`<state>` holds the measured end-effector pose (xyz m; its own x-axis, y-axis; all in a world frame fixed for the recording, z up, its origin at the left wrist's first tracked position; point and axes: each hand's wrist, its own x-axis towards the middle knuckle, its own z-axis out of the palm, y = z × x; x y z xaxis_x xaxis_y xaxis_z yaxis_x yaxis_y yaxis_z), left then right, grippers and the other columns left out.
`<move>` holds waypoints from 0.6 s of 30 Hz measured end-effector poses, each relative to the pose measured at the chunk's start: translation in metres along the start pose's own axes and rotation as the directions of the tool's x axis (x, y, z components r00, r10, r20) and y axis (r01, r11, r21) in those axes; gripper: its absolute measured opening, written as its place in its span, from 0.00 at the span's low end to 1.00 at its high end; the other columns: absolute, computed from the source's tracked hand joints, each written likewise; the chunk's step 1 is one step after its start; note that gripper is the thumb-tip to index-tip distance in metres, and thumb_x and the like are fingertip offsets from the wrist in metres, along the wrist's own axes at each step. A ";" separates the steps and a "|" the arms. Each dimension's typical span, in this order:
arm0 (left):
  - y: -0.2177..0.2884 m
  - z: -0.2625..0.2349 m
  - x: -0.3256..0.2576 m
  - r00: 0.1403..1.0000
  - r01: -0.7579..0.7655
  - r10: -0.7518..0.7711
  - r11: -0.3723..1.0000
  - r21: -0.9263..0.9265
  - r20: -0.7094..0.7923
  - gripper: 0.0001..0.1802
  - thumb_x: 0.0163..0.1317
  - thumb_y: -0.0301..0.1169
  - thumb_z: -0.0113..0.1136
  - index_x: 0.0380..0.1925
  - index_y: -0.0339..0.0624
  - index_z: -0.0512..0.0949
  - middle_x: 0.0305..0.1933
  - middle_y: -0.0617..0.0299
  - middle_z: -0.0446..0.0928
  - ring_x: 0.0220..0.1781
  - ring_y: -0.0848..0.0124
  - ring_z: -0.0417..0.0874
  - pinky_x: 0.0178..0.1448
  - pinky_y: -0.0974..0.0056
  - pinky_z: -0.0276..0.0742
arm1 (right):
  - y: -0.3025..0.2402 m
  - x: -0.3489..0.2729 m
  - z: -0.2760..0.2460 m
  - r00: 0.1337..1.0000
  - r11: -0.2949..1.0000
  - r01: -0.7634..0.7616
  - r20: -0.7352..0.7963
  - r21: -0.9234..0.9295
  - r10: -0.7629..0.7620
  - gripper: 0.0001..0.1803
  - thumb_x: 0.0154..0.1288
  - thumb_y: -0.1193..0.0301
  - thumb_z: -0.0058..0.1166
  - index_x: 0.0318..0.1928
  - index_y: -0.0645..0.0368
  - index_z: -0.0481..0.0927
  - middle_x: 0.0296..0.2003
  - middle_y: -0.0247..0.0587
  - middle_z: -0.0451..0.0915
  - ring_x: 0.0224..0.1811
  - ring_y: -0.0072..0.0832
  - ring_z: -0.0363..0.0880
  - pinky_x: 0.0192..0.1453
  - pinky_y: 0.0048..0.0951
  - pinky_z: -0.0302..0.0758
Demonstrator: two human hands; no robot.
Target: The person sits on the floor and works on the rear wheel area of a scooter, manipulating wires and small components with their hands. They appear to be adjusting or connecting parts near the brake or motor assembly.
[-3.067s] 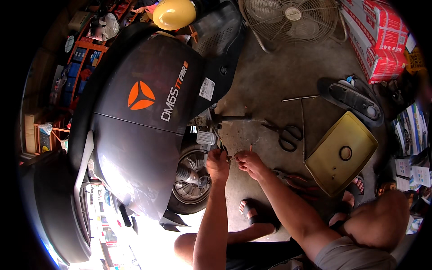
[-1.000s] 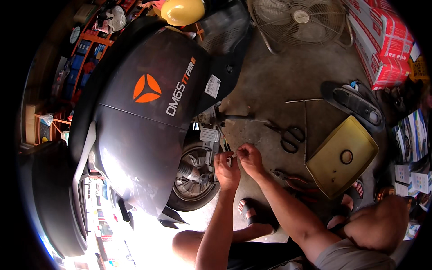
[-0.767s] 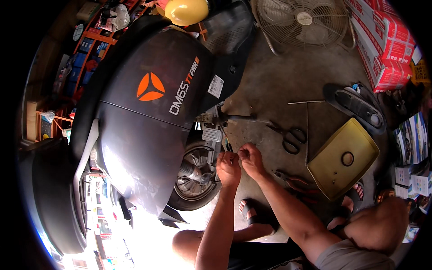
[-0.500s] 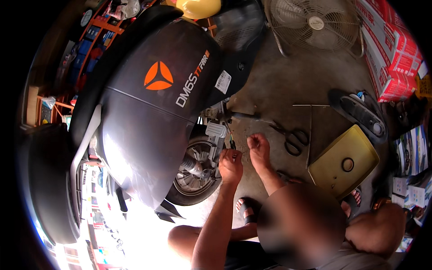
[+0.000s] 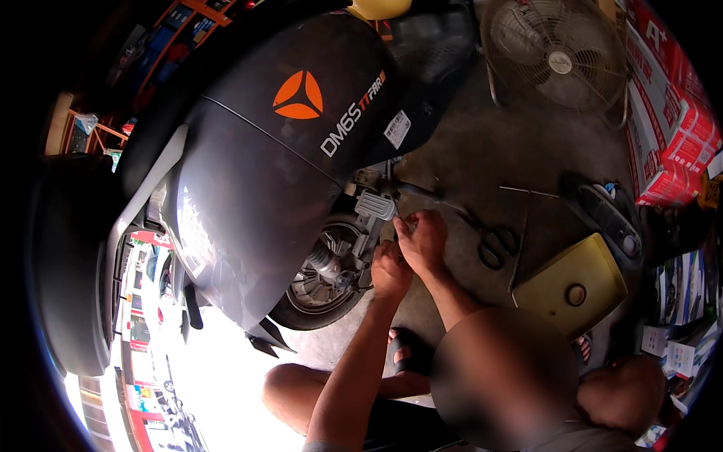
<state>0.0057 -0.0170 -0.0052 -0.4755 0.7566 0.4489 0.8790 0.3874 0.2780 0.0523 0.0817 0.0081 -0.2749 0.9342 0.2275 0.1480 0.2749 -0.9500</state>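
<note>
A grey electric scooter [image 5: 248,188] stands on my left, its rear wheel [image 5: 312,294] low beside my hands. Just off its grey footrest [image 5: 375,206], my right hand [image 5: 423,239] is closed in a pinch, fingertips toward the footrest. My left hand [image 5: 392,270] is closed too, directly below the right and almost touching it. It pinches thin wires that hang from beside the footrest; the fingers now cover most of them. Whatever sits between the right fingertips is too small and covered to make out.
Black-handled scissors [image 5: 497,247] and a T-shaped metal rod [image 5: 521,233] lie on the floor to the right. Beyond are a yellow tray [image 5: 542,297] holding a dark ring [image 5: 575,294] and a black plastic part [image 5: 602,211]. A floor fan [image 5: 557,60] and red-white boxes [image 5: 670,143] stand farther back.
My right hand has moved left and slightly down to meet the left hand, which has shifted slightly right. The thin wires above the left hand are now covered. The whole view has shifted a little.
</note>
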 end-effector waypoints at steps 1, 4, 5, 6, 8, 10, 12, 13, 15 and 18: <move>0.001 -0.001 0.000 1.000 -0.010 0.010 1.000 0.010 0.003 0.04 0.53 0.25 0.58 0.29 0.39 0.74 0.33 0.49 0.75 0.39 0.48 0.76 0.43 0.49 0.73 | -0.001 0.001 0.002 1.000 1.000 0.005 -0.007 -0.005 -0.005 0.12 0.52 0.64 0.68 0.27 0.57 0.79 0.32 0.44 0.78 0.39 0.43 0.77 0.45 0.42 0.74; 0.005 -0.001 0.000 1.000 0.017 -0.017 1.000 0.001 -0.021 0.04 0.53 0.26 0.58 0.29 0.39 0.74 0.33 0.49 0.75 0.39 0.47 0.76 0.43 0.49 0.73 | 0.000 0.002 0.005 0.999 1.000 -0.003 0.034 -0.003 0.003 0.10 0.51 0.66 0.67 0.29 0.55 0.79 0.33 0.44 0.78 0.40 0.45 0.77 0.45 0.44 0.74; 0.004 -0.001 0.000 1.000 0.009 -0.009 1.000 0.008 -0.021 0.04 0.54 0.26 0.58 0.29 0.39 0.74 0.33 0.49 0.74 0.38 0.48 0.76 0.43 0.49 0.73 | 0.002 0.002 0.007 0.998 1.000 -0.010 0.057 0.000 0.010 0.09 0.50 0.67 0.66 0.30 0.55 0.79 0.34 0.45 0.78 0.40 0.45 0.77 0.46 0.45 0.74; 0.004 -0.001 0.000 1.000 0.002 -0.001 1.000 0.016 -0.021 0.04 0.54 0.26 0.58 0.29 0.39 0.74 0.33 0.50 0.74 0.38 0.48 0.76 0.43 0.49 0.73 | 0.003 0.003 0.009 0.999 1.000 -0.010 0.052 0.029 0.008 0.09 0.50 0.68 0.66 0.30 0.55 0.79 0.34 0.45 0.78 0.40 0.45 0.77 0.45 0.45 0.74; 0.005 0.001 0.002 1.000 0.002 -0.002 1.000 0.016 -0.005 0.04 0.54 0.26 0.58 0.29 0.39 0.74 0.33 0.50 0.74 0.38 0.48 0.75 0.43 0.49 0.73 | 0.013 0.004 0.015 0.999 0.996 -0.010 0.036 0.084 0.007 0.08 0.50 0.70 0.64 0.31 0.55 0.79 0.34 0.45 0.78 0.40 0.45 0.77 0.45 0.45 0.74; 0.003 0.001 0.002 0.999 0.028 -0.028 1.000 0.010 0.026 0.04 0.54 0.27 0.58 0.29 0.39 0.74 0.33 0.50 0.74 0.38 0.48 0.75 0.43 0.49 0.73 | 0.020 0.003 0.019 1.000 0.991 -0.018 0.017 0.131 0.016 0.08 0.50 0.72 0.64 0.32 0.55 0.78 0.34 0.44 0.78 0.40 0.44 0.77 0.45 0.44 0.75; 0.001 0.003 0.000 0.999 0.039 -0.039 0.999 0.012 0.021 0.04 0.54 0.27 0.58 0.28 0.39 0.74 0.33 0.50 0.75 0.38 0.47 0.75 0.43 0.49 0.73 | 0.023 0.000 0.021 0.999 0.986 -0.025 0.024 0.166 0.021 0.09 0.50 0.72 0.64 0.32 0.56 0.77 0.34 0.44 0.78 0.40 0.44 0.77 0.45 0.44 0.75; 0.001 0.002 0.000 0.999 0.045 -0.045 0.999 0.012 0.018 0.04 0.54 0.27 0.58 0.28 0.39 0.74 0.33 0.50 0.75 0.38 0.47 0.76 0.43 0.49 0.73 | 0.024 -0.001 0.020 0.999 0.984 -0.028 0.038 0.176 0.021 0.09 0.50 0.72 0.64 0.32 0.56 0.77 0.34 0.44 0.78 0.40 0.44 0.77 0.45 0.43 0.75; 0.002 0.002 -0.001 1.000 0.025 -0.025 0.999 0.025 0.003 0.05 0.54 0.27 0.58 0.28 0.39 0.74 0.33 0.50 0.75 0.39 0.47 0.76 0.43 0.49 0.72 | 0.024 -0.003 0.021 0.999 0.981 -0.012 0.039 0.193 0.005 0.10 0.51 0.72 0.65 0.33 0.57 0.76 0.34 0.43 0.77 0.39 0.42 0.77 0.44 0.41 0.75; 0.005 0.001 0.000 0.999 -0.007 0.008 0.999 0.034 -0.035 0.05 0.54 0.27 0.59 0.29 0.39 0.74 0.33 0.50 0.75 0.39 0.47 0.76 0.43 0.49 0.72 | 0.018 -0.004 0.022 1.000 0.982 0.021 0.007 0.187 -0.023 0.12 0.52 0.73 0.66 0.33 0.59 0.75 0.33 0.43 0.76 0.36 0.36 0.77 0.40 0.35 0.76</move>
<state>0.0105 -0.0148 -0.0045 -0.4695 0.7408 0.4804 0.8829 0.4000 0.2460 0.0347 0.0778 -0.0147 -0.2844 0.9262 0.2475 -0.0385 0.2469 -0.9683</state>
